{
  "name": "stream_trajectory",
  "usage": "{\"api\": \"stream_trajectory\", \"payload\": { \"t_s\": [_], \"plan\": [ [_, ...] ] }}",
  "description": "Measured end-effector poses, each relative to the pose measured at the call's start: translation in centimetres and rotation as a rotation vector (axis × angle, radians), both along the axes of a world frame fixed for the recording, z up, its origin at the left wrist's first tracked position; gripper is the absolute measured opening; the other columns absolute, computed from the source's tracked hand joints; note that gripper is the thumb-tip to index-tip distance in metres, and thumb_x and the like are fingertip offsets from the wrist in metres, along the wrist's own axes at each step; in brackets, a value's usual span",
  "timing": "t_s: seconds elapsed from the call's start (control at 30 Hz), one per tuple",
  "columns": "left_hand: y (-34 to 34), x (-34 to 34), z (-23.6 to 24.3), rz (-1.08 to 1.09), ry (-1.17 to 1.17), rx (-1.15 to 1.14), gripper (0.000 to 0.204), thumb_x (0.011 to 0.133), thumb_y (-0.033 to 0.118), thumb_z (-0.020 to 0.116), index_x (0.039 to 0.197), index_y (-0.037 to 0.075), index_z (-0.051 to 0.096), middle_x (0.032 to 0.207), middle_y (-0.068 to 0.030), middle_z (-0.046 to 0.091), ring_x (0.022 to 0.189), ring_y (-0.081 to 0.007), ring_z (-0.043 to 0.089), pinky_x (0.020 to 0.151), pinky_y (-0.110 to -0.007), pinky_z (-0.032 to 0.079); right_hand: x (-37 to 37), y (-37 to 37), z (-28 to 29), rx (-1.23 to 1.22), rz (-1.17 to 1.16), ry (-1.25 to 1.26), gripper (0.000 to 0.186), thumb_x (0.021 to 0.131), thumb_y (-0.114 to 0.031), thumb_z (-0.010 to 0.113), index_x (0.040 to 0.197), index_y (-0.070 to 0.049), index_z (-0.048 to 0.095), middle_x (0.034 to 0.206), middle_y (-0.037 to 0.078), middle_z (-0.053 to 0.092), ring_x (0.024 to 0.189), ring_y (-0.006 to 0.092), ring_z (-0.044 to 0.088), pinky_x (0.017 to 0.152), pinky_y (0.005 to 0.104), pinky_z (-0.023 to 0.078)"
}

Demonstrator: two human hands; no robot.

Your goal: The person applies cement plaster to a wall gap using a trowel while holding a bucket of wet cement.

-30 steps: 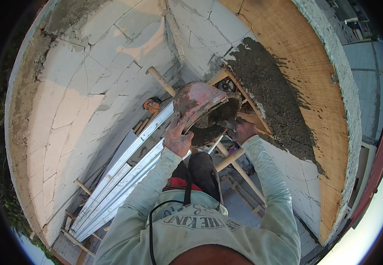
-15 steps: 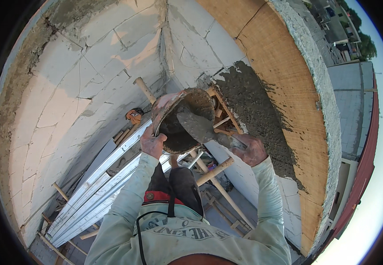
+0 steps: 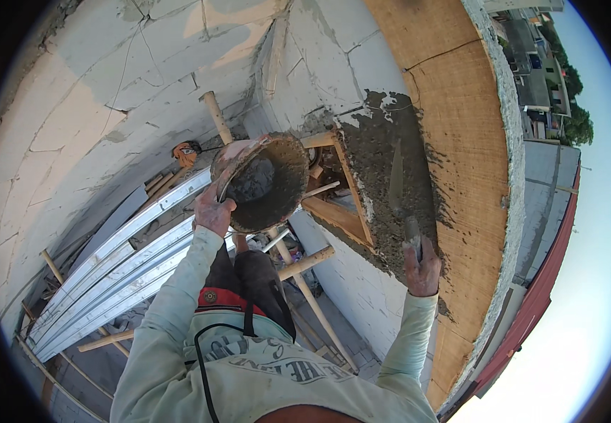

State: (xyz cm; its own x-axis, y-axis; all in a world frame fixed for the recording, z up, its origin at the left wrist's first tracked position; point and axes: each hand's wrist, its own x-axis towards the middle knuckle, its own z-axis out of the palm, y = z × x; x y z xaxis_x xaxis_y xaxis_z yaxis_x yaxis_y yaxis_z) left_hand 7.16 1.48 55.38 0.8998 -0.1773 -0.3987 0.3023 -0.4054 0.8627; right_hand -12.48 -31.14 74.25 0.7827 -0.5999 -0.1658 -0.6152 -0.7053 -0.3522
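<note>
My left hand (image 3: 213, 211) is closed on the rim of a worn, mortar-caked bucket (image 3: 292, 158), which is tilted so its mouth faces me. Grey wet mortar (image 3: 252, 176) lies in its bottom. To the right, my right hand (image 3: 422, 266) grips the handle of a trowel (image 3: 395, 180). The narrow-looking blade is seen nearly edge-on and lies against a dark patch of fresh mortar (image 3: 376, 137) on the wall. A wooden frame (image 3: 353, 185) around an opening borders that patch on its left.
A long wooden board (image 3: 464, 106) runs along the wall's right edge. Pale block walls (image 3: 58, 151) meet in the corner ahead. Below lie silvery metal profiles (image 3: 118, 282) and wooden poles (image 3: 307, 263) of a scaffold. Rooftops and trees (image 3: 577, 127) show beyond the wall.
My right hand has moved the trowel out of the bucket and rightward onto the mortar patch. The bucket, held in my left hand, has shifted slightly left in view.
</note>
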Motion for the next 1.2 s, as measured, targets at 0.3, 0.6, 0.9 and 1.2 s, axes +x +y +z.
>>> {"api": "stream_trajectory", "payload": {
  "t_s": [0.3, 0.6, 0.9, 1.2],
  "plan": [
    [0.8, -1.8, -1.7, -0.096, 0.019, 0.105, 0.068, 0.07, 0.018, 0.063, 0.137, 0.023, 0.054, 0.121, -0.017, 0.062, 0.111, -0.0368, 0.058, 0.096, -0.04, 0.045, 0.8, 6.6, -9.4, -0.062, 0.23, 0.232, 0.045, 0.08, -0.027, 0.071, 0.116, -0.003, 0.057, 0.096, 0.02, 0.063, 0.083, 0.0428, 0.065, 0.071, 0.05, 0.054],
    [-0.4, -2.7, -0.8, -0.191, -0.196, 0.137, 0.06, 0.068, 0.019, 0.068, 0.128, 0.019, 0.06, 0.107, -0.0165, 0.061, 0.096, -0.0383, 0.061, 0.083, -0.046, 0.049, 7.0, 8.9, -14.8, -0.411, 0.516, 0.418, 0.034, 0.08, -0.015, 0.061, 0.111, -0.004, 0.057, 0.095, 0.011, 0.059, 0.091, 0.0277, 0.065, 0.075, 0.0424, 0.055],
    [0.1, -2.2, 2.5, -0.287, -0.325, 0.121, 0.061, 0.069, 0.012, 0.068, 0.13, 0.008, 0.059, 0.127, -0.022, 0.057, 0.117, -0.0388, 0.056, 0.096, -0.04, 0.046, 7.3, 5.8, -17.5, -0.076, 0.505, 0.43, 0.046, 0.079, -0.022, 0.066, 0.123, -0.011, 0.057, 0.097, 0.014, 0.061, 0.09, 0.0324, 0.065, 0.07, 0.0452, 0.055],
    [0.3, -1.1, 2.4, -0.277, -0.246, -0.039, 0.057, 0.069, 0.007, 0.064, 0.126, 0.002, 0.061, 0.121, -0.0183, 0.061, 0.112, -0.033, 0.058, 0.098, -0.034, 0.042, 7.5, 6.7, -19.2, 0.247, 0.492, 0.386, 0.056, 0.078, -0.033, 0.067, 0.131, -0.019, 0.056, 0.108, 0.016, 0.062, 0.096, 0.0383, 0.063, 0.081, 0.0524, 0.052]
  ]
}}
